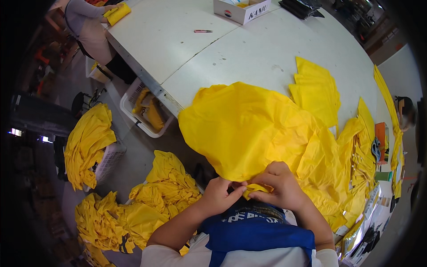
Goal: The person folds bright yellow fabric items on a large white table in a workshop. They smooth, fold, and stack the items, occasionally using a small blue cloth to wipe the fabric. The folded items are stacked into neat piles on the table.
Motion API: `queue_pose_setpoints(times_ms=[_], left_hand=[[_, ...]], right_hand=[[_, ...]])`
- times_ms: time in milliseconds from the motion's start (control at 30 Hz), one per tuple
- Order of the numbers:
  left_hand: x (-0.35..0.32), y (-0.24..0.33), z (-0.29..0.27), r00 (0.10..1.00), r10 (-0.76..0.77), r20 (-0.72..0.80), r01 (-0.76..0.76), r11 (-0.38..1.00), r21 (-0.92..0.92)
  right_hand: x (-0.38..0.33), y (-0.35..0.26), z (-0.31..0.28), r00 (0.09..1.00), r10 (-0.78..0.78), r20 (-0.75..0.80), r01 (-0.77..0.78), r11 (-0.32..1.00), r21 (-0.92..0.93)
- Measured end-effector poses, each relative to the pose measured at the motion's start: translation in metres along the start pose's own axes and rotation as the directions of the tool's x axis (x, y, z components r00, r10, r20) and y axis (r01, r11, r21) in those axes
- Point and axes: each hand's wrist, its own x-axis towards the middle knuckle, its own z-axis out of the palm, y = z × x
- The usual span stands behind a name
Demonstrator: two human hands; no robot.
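Observation:
A large sheet of thin yellow fabric (pixel 242 129) spreads over the table's near edge, crumpled toward the right. Close to my body, my left hand (pixel 219 195) pinches its near edge between thumb and fingers. Just beside it, my right hand (pixel 281 187) grips a gathered fold of the same cloth, its fingers curled and pressed together. The two hands nearly meet, with a small twisted bit of yellow cloth between them. What lies inside the fingertips is hidden. Beyond the sheet, flat yellow fabric pieces (pixel 315 91) lie in a fanned stack.
The white table (pixel 178 49) carries a small pen-like tool (pixel 203 31), a white box (pixel 242 11) and black folded bags (pixel 302 6). Left of it stand a white basket (pixel 129 104) and heaped yellow fabric (pixel 155 191). Another person (pixel 93 33) handles yellow cloth at the far left.

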Motion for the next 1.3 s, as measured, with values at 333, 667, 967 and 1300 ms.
queue_pose_setpoints(times_ms=[333, 667, 967, 1300], left_hand=[[0.004, -0.005, 0.007, 0.989, 0.133, -0.061, -0.139, 0.983, -0.123], [0.011, 0.017, 0.005, 0.861, 0.421, -0.285, -0.400, 0.907, 0.130], [0.003, 0.030, -0.001, 0.874, 0.461, -0.154, -0.401, 0.863, 0.307], [0.019, -0.003, -0.012, 0.876, 0.455, -0.161, -0.293, 0.766, 0.572]], right_hand=[[0.003, -0.031, 0.005, 0.999, -0.049, 0.018, 0.052, 0.958, -0.283], [0.000, -0.028, 0.008, 0.961, -0.094, -0.261, 0.094, 0.996, -0.011], [-0.003, -0.021, 0.019, 0.937, -0.048, -0.345, 0.080, 0.994, 0.080], [-0.026, 0.024, -0.005, 0.931, 0.214, -0.295, -0.148, 0.962, 0.229]])
